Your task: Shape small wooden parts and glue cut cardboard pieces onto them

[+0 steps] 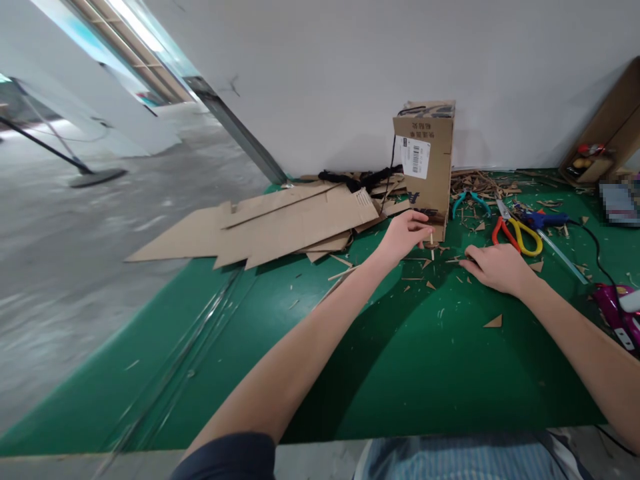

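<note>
Left hand [404, 237]: fingertips pinching thin stick [433, 254] above table [400, 373], toward back edge | right hand [497, 268]: fingers curled low, grip unclear | cardboard box [430, 173]: upright just behind stick, blocking straight back | pliers [471, 195], scissors [516, 229], glue gun [547, 219]: beyond right hand | flat cardboard [300, 227]: overhangs left edge

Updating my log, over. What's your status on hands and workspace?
Left hand pinching small stick by cardboard box. Right hand low, grip unclear. Scissors close beyond it, cardboard scraps around.
</note>
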`<state>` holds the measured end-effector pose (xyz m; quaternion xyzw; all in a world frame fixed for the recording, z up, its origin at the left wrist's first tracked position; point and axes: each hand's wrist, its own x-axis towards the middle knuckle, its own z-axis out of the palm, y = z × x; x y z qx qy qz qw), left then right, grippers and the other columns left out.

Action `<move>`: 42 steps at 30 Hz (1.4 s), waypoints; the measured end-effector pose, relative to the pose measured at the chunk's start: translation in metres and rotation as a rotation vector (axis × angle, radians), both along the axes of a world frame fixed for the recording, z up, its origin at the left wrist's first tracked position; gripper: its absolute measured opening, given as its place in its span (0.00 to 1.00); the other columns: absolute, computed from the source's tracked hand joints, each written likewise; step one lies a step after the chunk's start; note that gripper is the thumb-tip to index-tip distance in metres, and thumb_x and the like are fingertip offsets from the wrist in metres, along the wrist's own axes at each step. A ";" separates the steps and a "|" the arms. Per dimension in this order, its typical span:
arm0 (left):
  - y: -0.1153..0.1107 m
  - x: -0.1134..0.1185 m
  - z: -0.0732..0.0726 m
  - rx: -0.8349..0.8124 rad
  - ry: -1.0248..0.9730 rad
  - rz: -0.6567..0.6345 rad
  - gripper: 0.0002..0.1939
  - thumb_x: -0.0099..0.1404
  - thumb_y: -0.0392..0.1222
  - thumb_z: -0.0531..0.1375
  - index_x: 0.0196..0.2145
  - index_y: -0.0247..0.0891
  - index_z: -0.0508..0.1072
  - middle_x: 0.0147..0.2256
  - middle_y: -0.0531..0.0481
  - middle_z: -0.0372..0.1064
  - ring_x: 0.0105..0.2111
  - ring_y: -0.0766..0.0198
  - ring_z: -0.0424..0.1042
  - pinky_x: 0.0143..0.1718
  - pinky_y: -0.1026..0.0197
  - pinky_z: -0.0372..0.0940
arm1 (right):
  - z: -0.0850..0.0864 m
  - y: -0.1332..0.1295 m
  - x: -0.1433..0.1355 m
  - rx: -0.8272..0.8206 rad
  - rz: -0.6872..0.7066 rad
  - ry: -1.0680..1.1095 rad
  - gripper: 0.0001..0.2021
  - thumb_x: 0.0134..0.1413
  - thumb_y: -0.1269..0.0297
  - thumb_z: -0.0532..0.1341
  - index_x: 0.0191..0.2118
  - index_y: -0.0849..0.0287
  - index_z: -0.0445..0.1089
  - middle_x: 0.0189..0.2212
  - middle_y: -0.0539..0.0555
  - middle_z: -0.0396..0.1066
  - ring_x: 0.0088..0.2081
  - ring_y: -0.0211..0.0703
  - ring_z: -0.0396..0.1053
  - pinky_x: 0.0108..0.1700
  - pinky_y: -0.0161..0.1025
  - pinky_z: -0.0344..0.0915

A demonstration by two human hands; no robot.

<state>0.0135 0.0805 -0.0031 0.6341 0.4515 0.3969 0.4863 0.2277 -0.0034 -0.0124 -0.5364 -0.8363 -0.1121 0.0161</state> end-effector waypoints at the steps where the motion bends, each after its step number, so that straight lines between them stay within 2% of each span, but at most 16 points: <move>1: 0.000 0.000 0.000 0.014 -0.015 0.003 0.11 0.57 0.35 0.63 0.37 0.34 0.67 0.31 0.46 0.74 0.20 0.70 0.66 0.25 0.64 0.62 | 0.000 0.000 0.001 0.004 0.044 0.029 0.23 0.66 0.51 0.41 0.42 0.59 0.69 0.29 0.56 0.75 0.30 0.45 0.70 0.29 0.38 0.51; 4: 0.000 0.000 0.000 0.096 -0.044 0.008 0.13 0.56 0.38 0.64 0.38 0.33 0.68 0.35 0.44 0.75 0.30 0.65 0.72 0.32 0.62 0.65 | 0.000 0.001 0.003 0.083 0.127 0.116 0.21 0.66 0.55 0.43 0.47 0.60 0.69 0.40 0.59 0.75 0.42 0.48 0.68 0.40 0.41 0.57; 6: -0.001 0.001 0.002 0.147 -0.037 0.004 0.14 0.56 0.40 0.64 0.39 0.34 0.69 0.36 0.44 0.76 0.34 0.63 0.73 0.34 0.62 0.66 | 0.002 0.004 0.009 0.156 0.082 0.161 0.19 0.65 0.60 0.44 0.49 0.61 0.68 0.44 0.60 0.73 0.46 0.50 0.66 0.45 0.43 0.57; 8: -0.002 0.002 0.003 0.172 -0.025 -0.009 0.15 0.56 0.41 0.64 0.40 0.34 0.69 0.36 0.44 0.76 0.34 0.62 0.74 0.35 0.62 0.66 | 0.007 0.010 0.020 0.212 -0.062 0.192 0.18 0.62 0.68 0.46 0.51 0.63 0.67 0.45 0.62 0.72 0.46 0.51 0.65 0.46 0.43 0.58; 10: -0.004 0.003 0.004 0.184 -0.017 -0.022 0.15 0.56 0.41 0.64 0.40 0.34 0.68 0.35 0.44 0.76 0.34 0.62 0.74 0.35 0.61 0.67 | 0.012 0.019 0.037 0.238 -0.310 0.199 0.19 0.58 0.75 0.46 0.53 0.65 0.64 0.45 0.64 0.71 0.46 0.52 0.65 0.44 0.43 0.59; 12: -0.004 0.004 0.003 0.190 0.011 -0.036 0.14 0.56 0.38 0.64 0.40 0.34 0.68 0.34 0.45 0.76 0.34 0.62 0.74 0.37 0.60 0.67 | 0.017 0.031 0.058 0.189 -0.522 0.144 0.19 0.57 0.75 0.46 0.51 0.68 0.64 0.44 0.68 0.70 0.46 0.56 0.65 0.42 0.45 0.61; 14: -0.004 0.004 0.002 0.207 0.066 -0.047 0.12 0.56 0.36 0.63 0.39 0.34 0.68 0.34 0.45 0.76 0.33 0.62 0.74 0.37 0.59 0.67 | 0.020 0.045 0.080 0.111 -0.678 0.116 0.18 0.58 0.74 0.46 0.51 0.68 0.64 0.46 0.70 0.68 0.48 0.58 0.64 0.42 0.48 0.61; 17: -0.004 0.003 0.002 0.266 0.153 -0.067 0.11 0.57 0.34 0.61 0.39 0.35 0.68 0.34 0.46 0.76 0.34 0.62 0.74 0.37 0.59 0.67 | 0.019 0.063 0.106 -0.025 -0.810 0.099 0.19 0.57 0.73 0.49 0.53 0.65 0.64 0.51 0.70 0.66 0.52 0.61 0.62 0.44 0.51 0.62; 19: -0.004 0.001 0.003 0.308 0.197 -0.075 0.11 0.57 0.33 0.60 0.39 0.36 0.68 0.34 0.47 0.76 0.34 0.62 0.75 0.38 0.59 0.68 | 0.017 0.071 0.116 -0.106 -0.830 0.073 0.20 0.55 0.73 0.51 0.54 0.62 0.64 0.52 0.68 0.65 0.53 0.61 0.62 0.48 0.56 0.59; 23: -0.004 0.000 0.005 0.340 0.232 -0.084 0.10 0.58 0.31 0.58 0.39 0.35 0.68 0.35 0.46 0.76 0.36 0.62 0.75 0.38 0.59 0.68 | 0.014 0.071 0.121 -0.119 -0.825 0.047 0.19 0.58 0.70 0.50 0.54 0.59 0.66 0.53 0.69 0.64 0.55 0.64 0.58 0.51 0.65 0.49; 28: -0.004 -0.003 0.010 0.335 0.247 -0.099 0.11 0.57 0.29 0.57 0.39 0.36 0.67 0.34 0.47 0.76 0.36 0.61 0.76 0.38 0.59 0.67 | 0.022 0.057 0.121 -0.019 -0.810 0.019 0.21 0.63 0.69 0.43 0.54 0.63 0.66 0.52 0.74 0.61 0.57 0.65 0.53 0.51 0.64 0.45; 33: 0.000 -0.004 0.009 0.344 0.271 -0.080 0.10 0.56 0.29 0.58 0.38 0.36 0.68 0.34 0.47 0.76 0.37 0.60 0.76 0.41 0.58 0.67 | 0.046 0.041 0.106 0.314 -0.768 0.082 0.19 0.59 0.68 0.48 0.53 0.70 0.64 0.48 0.78 0.61 0.52 0.65 0.57 0.47 0.59 0.53; 37: 0.005 -0.002 0.004 0.215 0.183 -0.011 0.11 0.56 0.33 0.61 0.38 0.36 0.67 0.33 0.46 0.75 0.35 0.58 0.75 0.38 0.57 0.67 | 0.053 0.029 0.077 0.485 -0.523 0.263 0.22 0.53 0.62 0.56 0.54 0.63 0.63 0.46 0.70 0.64 0.48 0.60 0.60 0.41 0.49 0.59; 39: 0.005 -0.002 0.003 0.110 0.123 0.024 0.13 0.56 0.34 0.62 0.40 0.36 0.66 0.32 0.45 0.75 0.33 0.59 0.75 0.35 0.58 0.67 | 0.046 0.025 0.065 0.417 -0.346 0.385 0.21 0.50 0.60 0.59 0.51 0.60 0.65 0.43 0.64 0.66 0.44 0.55 0.64 0.39 0.46 0.61; 42: 0.004 -0.004 0.007 0.026 0.073 0.061 0.18 0.56 0.35 0.63 0.44 0.37 0.65 0.32 0.45 0.76 0.31 0.60 0.75 0.32 0.60 0.66 | 0.029 0.023 0.052 0.211 -0.124 0.624 0.09 0.49 0.59 0.60 0.37 0.55 0.69 0.32 0.54 0.70 0.34 0.46 0.68 0.36 0.41 0.64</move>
